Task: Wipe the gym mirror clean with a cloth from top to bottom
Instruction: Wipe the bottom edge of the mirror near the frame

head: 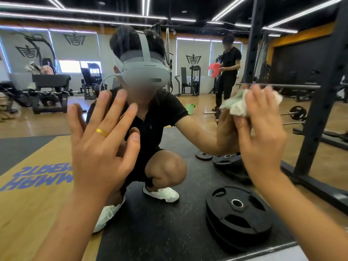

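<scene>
Item: right hand (pixel 263 129). Fingers straight and spread, not clenched; presses a crumpled white and pale-green cloth (pixel 237 104) flat against the glass, thumb along the wad's lower edge.

Item: cloth. Bunched, no clear long axis; sits on the right part of the large wall-mounted gym mirror (pixel 56 119), level with the reflected shoulder of the crouching wiper.

Item: left hand (pixel 99 140). Released, fingers fanned, holding nothing; plain gold ring (pixel 102 132) on one finger; set against the glass well left of the cloth, apparently as a brace.

Relation for the coming move: unwiped glass probably below the cloth, towards the mirror's bottom edge at near right. Calls for a stroke straight down; right hand already on the wad, left hand well apart from it. Judged late in the task, low band only.

Reflected in the glass: stack of black round rubber weight plates (pixel 238 211) low right; tall black steel rack (pixel 320 110) far right; small green plastic bucket (pixel 190 109) on the wooden floor; second person (pixel 228 72) standing far back.
</scene>
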The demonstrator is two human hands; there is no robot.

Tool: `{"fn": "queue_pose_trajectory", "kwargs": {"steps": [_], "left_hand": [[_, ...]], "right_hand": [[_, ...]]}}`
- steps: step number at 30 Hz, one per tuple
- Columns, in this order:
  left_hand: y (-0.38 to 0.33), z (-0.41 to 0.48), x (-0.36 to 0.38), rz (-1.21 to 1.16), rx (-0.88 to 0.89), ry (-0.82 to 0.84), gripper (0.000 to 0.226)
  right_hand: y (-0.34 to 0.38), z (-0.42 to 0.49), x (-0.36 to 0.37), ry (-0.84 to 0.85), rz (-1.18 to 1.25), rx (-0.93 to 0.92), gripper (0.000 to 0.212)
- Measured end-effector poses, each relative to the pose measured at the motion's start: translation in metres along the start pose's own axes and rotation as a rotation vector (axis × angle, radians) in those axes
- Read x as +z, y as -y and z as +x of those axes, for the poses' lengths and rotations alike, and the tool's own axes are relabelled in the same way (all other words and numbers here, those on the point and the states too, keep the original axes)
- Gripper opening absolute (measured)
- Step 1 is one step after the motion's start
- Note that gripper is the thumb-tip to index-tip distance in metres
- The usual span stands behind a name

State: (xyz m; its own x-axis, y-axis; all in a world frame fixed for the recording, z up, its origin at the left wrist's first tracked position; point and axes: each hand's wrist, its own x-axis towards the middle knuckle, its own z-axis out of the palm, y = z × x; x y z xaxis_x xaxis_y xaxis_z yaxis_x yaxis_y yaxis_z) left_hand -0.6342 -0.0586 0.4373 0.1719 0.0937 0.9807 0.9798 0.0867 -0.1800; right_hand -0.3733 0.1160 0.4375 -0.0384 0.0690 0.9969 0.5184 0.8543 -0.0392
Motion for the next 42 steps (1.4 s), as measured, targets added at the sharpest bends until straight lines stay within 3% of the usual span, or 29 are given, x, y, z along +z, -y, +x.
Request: {"fn": "queue_pose_trajectory", "kwargs": {"steps": [5,11,14,18,23,27,31,37,39,42], "left_hand": [[0.000,-0.001,0.001,-0.015,-0.007,0.000,0.042],[0.000,-0.002,0.003,-0.005,-0.004,-0.008,0.039],[0.000,-0.001,0.004,-0.006,-0.013,-0.013,0.039],[0.003,-0.003,0.006,-0.050,-0.014,-0.010,0.042],[0.008,-0.008,0.010,-0.089,-0.030,0.010,0.049],[0.006,-0.005,0.009,-0.121,-0.048,0.020,0.052],[-0.037,-0.003,0.009,-0.219,-0.097,0.002,0.040],[-0.133,0.024,0.049,-0.264,0.090,0.133,0.052],[-0.149,0.035,0.070,-0.215,0.138,0.209,0.055],[-0.156,0.036,0.089,-0.056,0.185,0.302,0.056]], "right_hand": [[-0.002,-0.025,-0.003,0.047,-0.003,-0.133,0.044],[-0.001,0.005,0.001,-0.080,0.022,-0.019,0.038],[0.007,-0.032,0.001,-0.028,0.020,-0.011,0.041],[-0.007,-0.042,-0.009,0.056,-0.067,-0.140,0.039],[-0.018,0.004,-0.009,-0.074,-0.034,-0.001,0.036],[-0.009,-0.030,-0.004,-0.076,-0.037,0.025,0.037],[-0.021,-0.049,-0.011,-0.005,-0.085,-0.069,0.037],[-0.045,-0.027,-0.028,0.067,-0.151,-0.168,0.035],[-0.069,-0.014,-0.036,0.019,-0.199,-0.115,0.036],[-0.099,0.007,-0.048,-0.100,-0.210,0.107,0.037]]}}
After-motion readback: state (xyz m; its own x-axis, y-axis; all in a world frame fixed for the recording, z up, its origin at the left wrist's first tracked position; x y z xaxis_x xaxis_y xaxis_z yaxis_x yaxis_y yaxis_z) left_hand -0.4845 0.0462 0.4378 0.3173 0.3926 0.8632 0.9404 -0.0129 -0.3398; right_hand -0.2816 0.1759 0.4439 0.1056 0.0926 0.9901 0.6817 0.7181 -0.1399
